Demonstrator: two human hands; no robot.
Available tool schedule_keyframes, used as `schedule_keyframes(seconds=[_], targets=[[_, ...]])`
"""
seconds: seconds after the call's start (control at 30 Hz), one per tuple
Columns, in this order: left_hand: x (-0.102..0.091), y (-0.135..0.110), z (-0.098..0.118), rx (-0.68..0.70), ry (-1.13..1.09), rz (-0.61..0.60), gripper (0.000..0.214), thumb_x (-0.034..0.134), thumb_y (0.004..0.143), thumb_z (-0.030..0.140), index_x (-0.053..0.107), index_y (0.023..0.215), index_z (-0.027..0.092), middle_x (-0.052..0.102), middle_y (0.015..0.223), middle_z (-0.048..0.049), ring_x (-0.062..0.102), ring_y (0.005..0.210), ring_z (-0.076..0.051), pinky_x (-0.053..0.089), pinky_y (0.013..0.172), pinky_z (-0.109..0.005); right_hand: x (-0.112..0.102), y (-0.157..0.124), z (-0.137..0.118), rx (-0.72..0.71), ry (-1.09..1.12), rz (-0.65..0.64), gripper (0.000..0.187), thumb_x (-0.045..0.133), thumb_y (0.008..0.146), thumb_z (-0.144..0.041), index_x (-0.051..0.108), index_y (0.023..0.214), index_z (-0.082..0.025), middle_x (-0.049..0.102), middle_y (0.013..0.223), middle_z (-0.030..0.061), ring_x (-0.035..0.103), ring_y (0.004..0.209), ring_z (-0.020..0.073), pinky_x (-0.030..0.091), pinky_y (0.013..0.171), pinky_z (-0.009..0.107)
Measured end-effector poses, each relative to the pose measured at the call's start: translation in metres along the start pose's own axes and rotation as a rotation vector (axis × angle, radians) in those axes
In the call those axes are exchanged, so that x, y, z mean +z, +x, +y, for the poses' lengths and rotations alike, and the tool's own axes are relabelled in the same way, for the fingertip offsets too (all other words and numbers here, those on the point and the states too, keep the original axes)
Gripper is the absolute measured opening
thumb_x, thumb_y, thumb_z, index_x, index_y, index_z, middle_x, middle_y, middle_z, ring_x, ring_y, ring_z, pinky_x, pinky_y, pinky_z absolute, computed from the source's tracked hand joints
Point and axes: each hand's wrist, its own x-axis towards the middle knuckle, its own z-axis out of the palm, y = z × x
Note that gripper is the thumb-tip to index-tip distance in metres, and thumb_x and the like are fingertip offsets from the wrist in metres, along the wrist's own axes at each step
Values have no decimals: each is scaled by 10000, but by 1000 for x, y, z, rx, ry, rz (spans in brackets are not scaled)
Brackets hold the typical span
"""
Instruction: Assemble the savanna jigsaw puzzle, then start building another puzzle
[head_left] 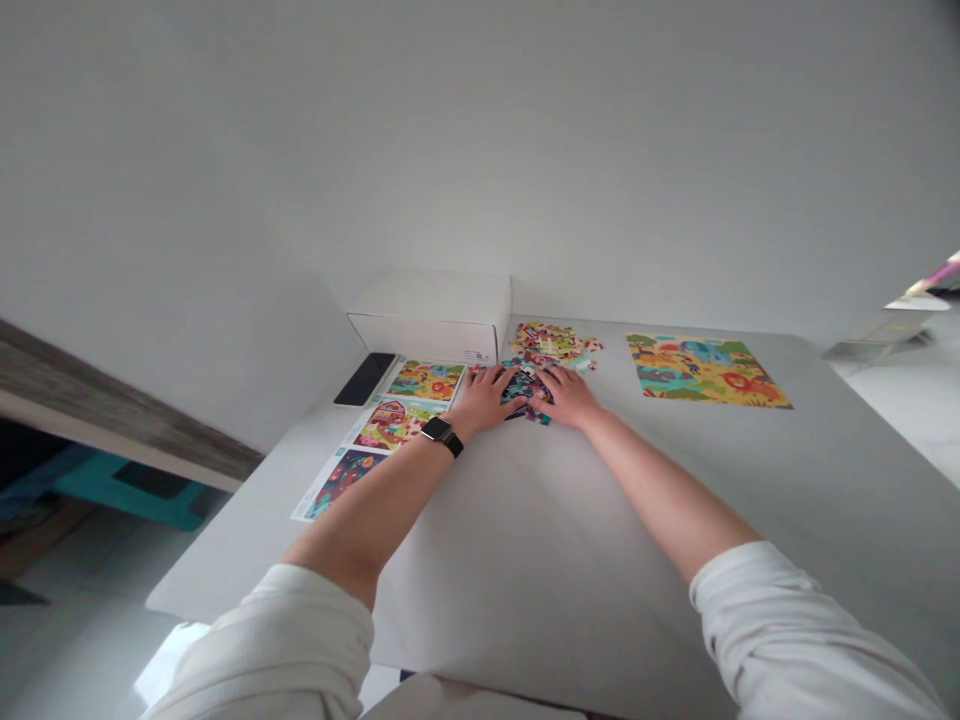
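Loose puzzle pieces (527, 388), dark blue and multicoloured, lie heaped at frame centre on the tabletop (525, 520); left hand (484, 398) and right hand (568, 396) rest open, fingers spread, flanking and touching the heap.

White, perhaps ribbed sleeves (289, 640) on both arms; black square-faced watch (441, 432) on left wrist

I see a white table (525, 520) bearing a white box (431, 315), black phone (364, 379), picture sheet (394, 423), loose puzzle pieces (555, 345) and a finished puzzle (701, 370).
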Motion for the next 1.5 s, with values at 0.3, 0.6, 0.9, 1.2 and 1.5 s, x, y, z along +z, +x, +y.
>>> schedule_keyframes(seconds=[0.3,0.6,0.9,1.2,1.5], targets=[[5,-6,18,31,-55,-15,947,683,973,732,382,1763,306,463,1752,-168,410,1621,-413,208,1364,-632,-6,-27,14,-23,16,34,686,601,1074,-523,552,1671,-187,575,1667,198,540,1530,387,424,1303,540],[17,-5,73,82,-82,-7,1016,702,927,797,374,1768,332,466,1749,-161,401,1605,-446,193,1353,-666,-16,-75,57,-42,12,74,654,582,1082,-531,579,1639,-188,603,1643,194,565,1512,382,449,1294,569],[26,24,103,14,-89,-24,1011,664,934,815,369,1772,333,410,1791,-164,350,1634,-490,170,1348,-739,-31,-73,89,-30,8,60,611,605,1070,-463,613,1602,-164,632,1622,196,587,1508,370,444,1295,575],[27,34,107,-9,-95,13,986,674,928,808,426,1742,310,434,1775,-190,392,1622,-477,193,1346,-730,-40,-59,97,-44,-16,25,613,632,1056,-474,629,1586,-166,639,1624,187,591,1509,369,462,1273,563],[-11,9,75,-28,-199,149,762,648,1042,492,409,1716,229,494,1728,-192,474,1593,-390,333,1338,-598,-63,-90,81,139,76,212,392,607,1048,-313,775,1392,-230,769,1388,137,697,1317,323,530,1209,506]])
